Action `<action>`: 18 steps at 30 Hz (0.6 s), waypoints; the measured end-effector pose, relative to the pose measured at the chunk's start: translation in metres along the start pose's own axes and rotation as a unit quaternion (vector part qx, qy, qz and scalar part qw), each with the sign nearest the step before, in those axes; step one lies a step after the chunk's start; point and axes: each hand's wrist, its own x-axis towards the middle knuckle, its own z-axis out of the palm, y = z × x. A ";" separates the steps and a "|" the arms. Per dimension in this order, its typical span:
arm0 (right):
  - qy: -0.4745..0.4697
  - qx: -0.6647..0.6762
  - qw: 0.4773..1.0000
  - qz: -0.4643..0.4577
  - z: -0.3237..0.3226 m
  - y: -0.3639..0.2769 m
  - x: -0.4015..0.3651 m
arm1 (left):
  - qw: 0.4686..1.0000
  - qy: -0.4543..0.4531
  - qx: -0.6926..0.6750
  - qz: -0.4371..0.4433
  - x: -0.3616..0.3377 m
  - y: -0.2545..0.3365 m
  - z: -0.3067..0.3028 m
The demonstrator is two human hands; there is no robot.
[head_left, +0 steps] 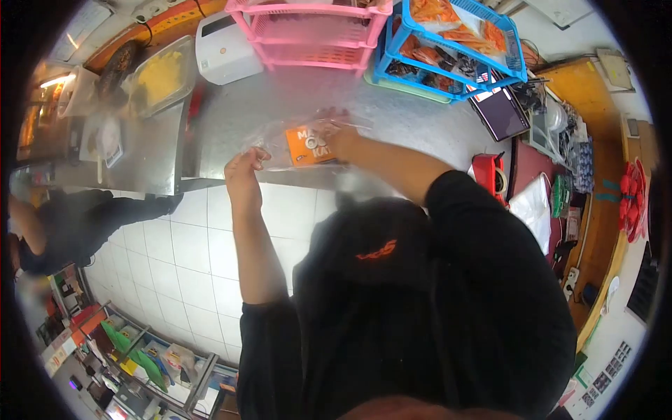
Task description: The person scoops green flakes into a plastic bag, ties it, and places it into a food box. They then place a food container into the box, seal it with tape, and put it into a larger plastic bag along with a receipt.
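Near the upper centre of the frame, the fingers of the left hand curl together, seemingly pinching the clear plastic bag; those of the right hand are too blurred to read, over the orange printed box within it. Beyond, on the steel counter, stand pink baskets and blue baskets.

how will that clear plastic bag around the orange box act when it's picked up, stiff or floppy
The clear bag will probably be floppy, since its see-through film looks thin and creased. It likely weighs little itself, though the orange box may make it sag. The shiny film could be a bit slippery.
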 end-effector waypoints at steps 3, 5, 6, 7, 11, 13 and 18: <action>-0.286 -0.065 0.956 0.007 -0.138 0.002 -0.053 | 0.998 -0.055 -0.035 0.007 -0.002 -0.012 0.002; -0.227 -0.079 0.971 0.008 -0.127 0.022 -0.071 | 0.995 -0.073 -0.060 0.028 -0.003 -0.014 0.020; -0.169 -0.095 0.981 0.002 -0.122 0.030 -0.079 | 0.992 -0.084 -0.085 0.048 -0.005 -0.016 0.030; -0.167 -0.092 0.982 0.009 -0.117 0.036 -0.082 | 0.994 -0.080 -0.078 0.009 -0.006 -0.020 0.036; -0.179 -0.089 0.979 -0.041 -0.127 0.035 -0.080 | 0.968 -0.219 0.040 0.120 -0.013 -0.030 0.078; -0.163 -0.014 0.985 -0.057 -0.082 0.041 -0.072 | 0.914 -0.314 0.135 0.218 -0.025 -0.023 0.099; -0.109 0.052 0.992 -0.031 0.022 0.043 -0.039 | 0.897 -0.358 0.104 0.239 -0.043 -0.028 0.118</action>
